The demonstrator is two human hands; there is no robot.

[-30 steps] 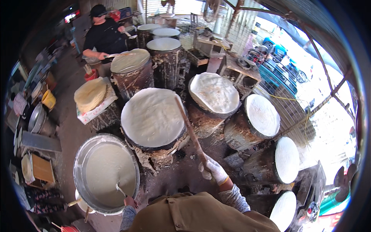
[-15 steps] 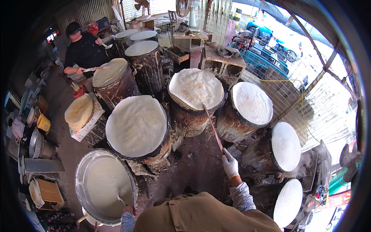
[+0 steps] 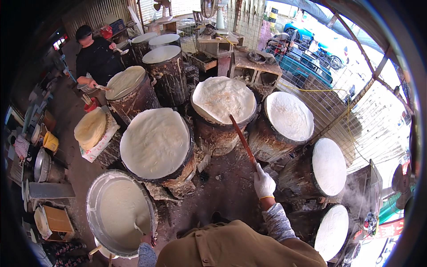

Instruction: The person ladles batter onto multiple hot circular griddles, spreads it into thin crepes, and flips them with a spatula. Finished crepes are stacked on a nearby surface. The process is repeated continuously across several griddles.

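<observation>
My right hand [image 3: 263,183], in a white glove, grips a long wooden stick [image 3: 241,139]. Its far tip touches the near edge of a thin cream sheet [image 3: 222,98] on a middle drum griddle. My left hand [image 3: 147,239], low at the bottom, holds the handle of a ladle [image 3: 138,229] whose head dips into creamy batter [image 3: 122,207] in a large metal basin [image 3: 93,211]. A pale sheet with a slightly lifted rim [image 3: 153,142] covers the griddle just above the basin.
Several rusty drum griddles [image 3: 162,75] surround me. At upper left a co-worker [image 3: 98,60] holds tools over griddles. A stack of yellow sheets [image 3: 90,129] sits on a stand. Buckets [image 3: 51,141] line the left, and a wire fence [image 3: 320,104] with vehicles beyond is at right.
My right hand has moved up and forward, carrying the stick tip from beside the central sheet to the front edge of the farther one. The view has also shifted.
</observation>
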